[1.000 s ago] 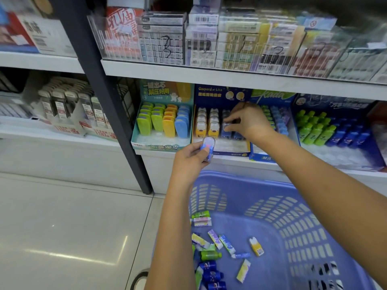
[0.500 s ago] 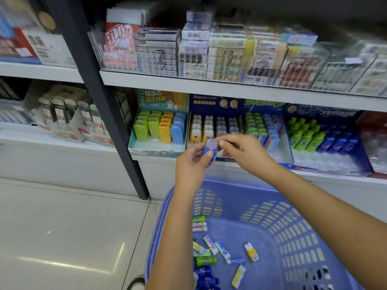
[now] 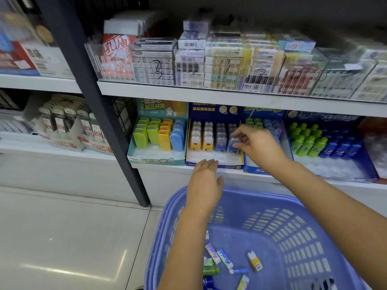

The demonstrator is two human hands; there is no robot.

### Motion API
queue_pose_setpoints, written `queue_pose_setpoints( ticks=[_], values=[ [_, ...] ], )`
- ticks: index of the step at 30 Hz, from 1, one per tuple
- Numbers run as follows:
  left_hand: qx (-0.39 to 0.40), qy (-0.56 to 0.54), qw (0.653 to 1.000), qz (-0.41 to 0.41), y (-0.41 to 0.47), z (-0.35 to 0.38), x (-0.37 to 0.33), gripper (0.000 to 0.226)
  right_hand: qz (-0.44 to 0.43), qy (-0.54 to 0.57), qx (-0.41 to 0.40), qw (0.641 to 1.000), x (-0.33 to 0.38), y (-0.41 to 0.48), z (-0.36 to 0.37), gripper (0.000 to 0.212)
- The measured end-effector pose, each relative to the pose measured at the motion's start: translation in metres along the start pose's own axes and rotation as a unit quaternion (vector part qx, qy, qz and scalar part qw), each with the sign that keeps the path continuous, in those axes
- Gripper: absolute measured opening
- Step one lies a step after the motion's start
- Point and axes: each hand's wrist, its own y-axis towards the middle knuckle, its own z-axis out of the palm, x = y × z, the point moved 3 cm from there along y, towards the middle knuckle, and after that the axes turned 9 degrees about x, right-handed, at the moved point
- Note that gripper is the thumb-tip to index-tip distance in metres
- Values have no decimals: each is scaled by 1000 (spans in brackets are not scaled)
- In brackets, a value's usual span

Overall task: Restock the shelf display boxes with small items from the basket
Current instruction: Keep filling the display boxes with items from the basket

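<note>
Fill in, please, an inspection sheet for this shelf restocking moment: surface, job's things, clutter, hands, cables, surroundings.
Surface: white lower shelf carries a row of display boxes.
Job's things: purple basket holds loose small items on its bottom; dark-blue display box has yellow and blue rows, front part bare.
Clutter: nothing seen.
Hands: right hand pinches a small blue item at the box's rightmost row; left hand open and empty, near the basket's far rim.
Cables: nothing seen.
Surroundings: teal box to the left, box of green and blue bottles to the right, stacked packs on the upper shelf, dark post, tiled floor.
</note>
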Motion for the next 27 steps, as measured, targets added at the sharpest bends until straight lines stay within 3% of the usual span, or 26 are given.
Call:
queue_pose_setpoints(
  ticks=[11, 19, 27],
  values=[
    [-9, -19, 1000, 12, 5, -3, 8, 46, 18, -69, 86, 994, -8, 20, -2, 29],
    [26, -52, 998, 24, 4, -11, 12, 44, -7, -77, -36, 996, 0, -3, 17, 27],
    [26, -37, 998, 32, 3, -10, 13, 44, 19, -77, 36, 996, -3, 12, 7, 30]
  ],
)
